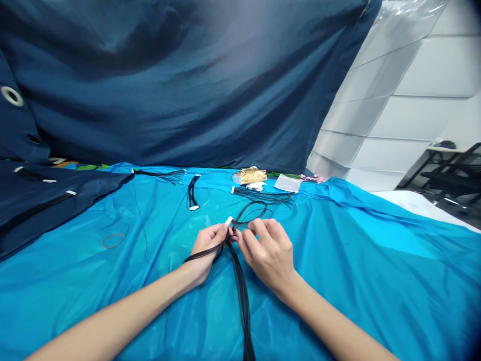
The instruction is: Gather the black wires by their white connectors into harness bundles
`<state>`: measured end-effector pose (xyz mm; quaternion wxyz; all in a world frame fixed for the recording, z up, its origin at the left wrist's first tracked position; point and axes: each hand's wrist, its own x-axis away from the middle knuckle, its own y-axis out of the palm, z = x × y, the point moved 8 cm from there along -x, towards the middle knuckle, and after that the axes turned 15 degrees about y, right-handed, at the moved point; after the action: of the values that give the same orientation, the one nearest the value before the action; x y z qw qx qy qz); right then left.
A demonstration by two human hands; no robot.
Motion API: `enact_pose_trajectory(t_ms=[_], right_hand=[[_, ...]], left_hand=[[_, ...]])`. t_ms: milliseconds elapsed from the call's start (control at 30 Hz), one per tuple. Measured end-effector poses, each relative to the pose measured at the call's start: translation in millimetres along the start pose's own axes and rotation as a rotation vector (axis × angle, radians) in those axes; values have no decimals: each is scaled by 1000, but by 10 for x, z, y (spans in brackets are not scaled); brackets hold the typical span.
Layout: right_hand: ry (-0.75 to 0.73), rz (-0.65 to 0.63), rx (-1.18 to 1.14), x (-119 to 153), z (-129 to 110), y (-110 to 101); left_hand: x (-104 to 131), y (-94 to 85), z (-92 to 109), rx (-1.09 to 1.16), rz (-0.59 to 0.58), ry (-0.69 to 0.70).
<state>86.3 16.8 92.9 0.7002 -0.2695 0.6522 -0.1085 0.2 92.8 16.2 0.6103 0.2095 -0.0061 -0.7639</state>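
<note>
My left hand point(206, 245) and my right hand point(267, 250) meet at the middle of the bright blue cloth point(356, 260). Both pinch a bundle of thin black wires point(242, 291) that trails down toward me. A small white connector point(229, 219) sticks up at the fingertips of my left hand. Beyond the fingers the wires form a loop point(252, 211). One strand runs off left under my left palm.
More black wire sets lie farther back: one with a white plug point(193, 196), one fanned out point(161, 174), one by a gold packet point(249, 176). A clear bag point(287, 183) lies beside it. A rubber band point(113, 240) lies left. A dark blue curtain point(180, 80) hangs behind.
</note>
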Motion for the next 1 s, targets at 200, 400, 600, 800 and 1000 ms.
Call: enact_pose_trajectory(t_ms=[200, 400, 600, 800, 1000], right_hand=[[-18, -116, -247, -42, 62, 56], [69, -285, -455, -55, 146, 164], [124, -301, -536, -63, 172, 173], [107, -297, -511, -63, 153, 171], [39, -133, -406, -54, 205, 100]], left_hand=[[-4, 17, 4, -16, -49, 12], [12, 75, 28, 7, -84, -5], [44, 101, 37, 58, -91, -29], [50, 108, -9, 129, -102, -61], [19, 89, -100, 291, -71, -138]])
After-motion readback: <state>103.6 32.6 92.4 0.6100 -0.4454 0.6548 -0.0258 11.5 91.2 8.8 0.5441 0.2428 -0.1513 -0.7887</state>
